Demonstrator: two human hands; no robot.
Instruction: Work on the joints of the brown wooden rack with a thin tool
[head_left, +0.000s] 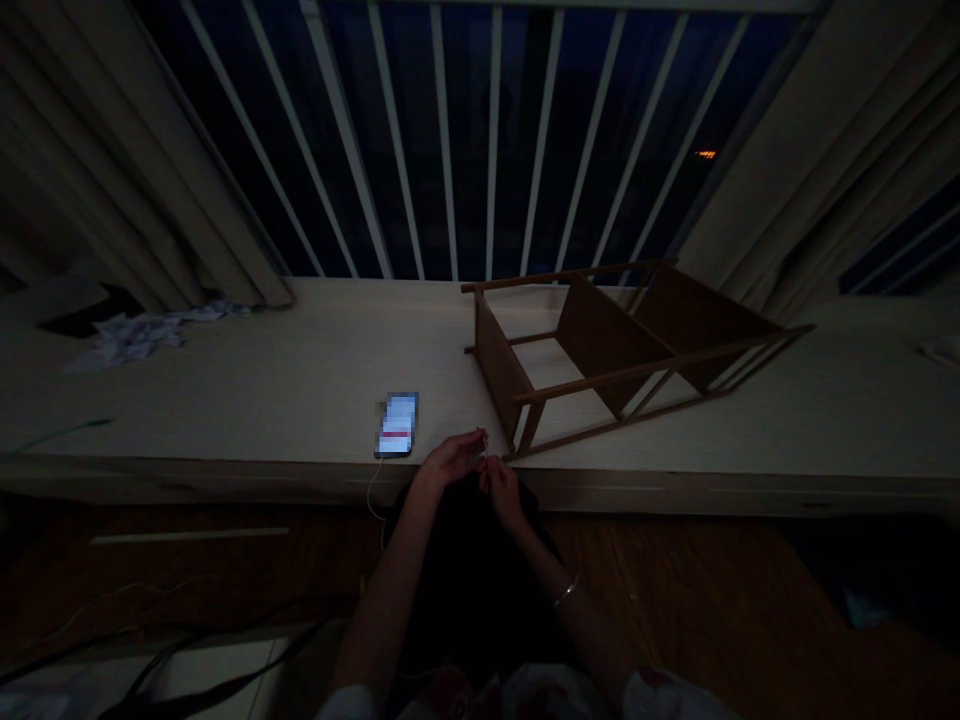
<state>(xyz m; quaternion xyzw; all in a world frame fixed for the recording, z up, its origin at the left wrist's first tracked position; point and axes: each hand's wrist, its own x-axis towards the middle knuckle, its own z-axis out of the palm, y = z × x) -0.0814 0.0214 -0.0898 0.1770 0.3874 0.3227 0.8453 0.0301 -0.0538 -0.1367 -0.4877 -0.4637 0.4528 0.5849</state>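
Dim light falls on a long pale ledge [225, 400] beneath a barred night window, where we see a lit phone [397, 424] and a brown wooden rack [607, 345] tipped on its side. Our left hand [448, 464] and right hand [501, 490] meet just before the ledge's edge — fingertips pinched together on a tiny object [484, 446], too small and dark to identify — above dark cloth [465, 580] on our lap.

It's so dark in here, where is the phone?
The lit phone lies on the pale ledge under the window, just left of the hands and left of the tipped wooden shelf.
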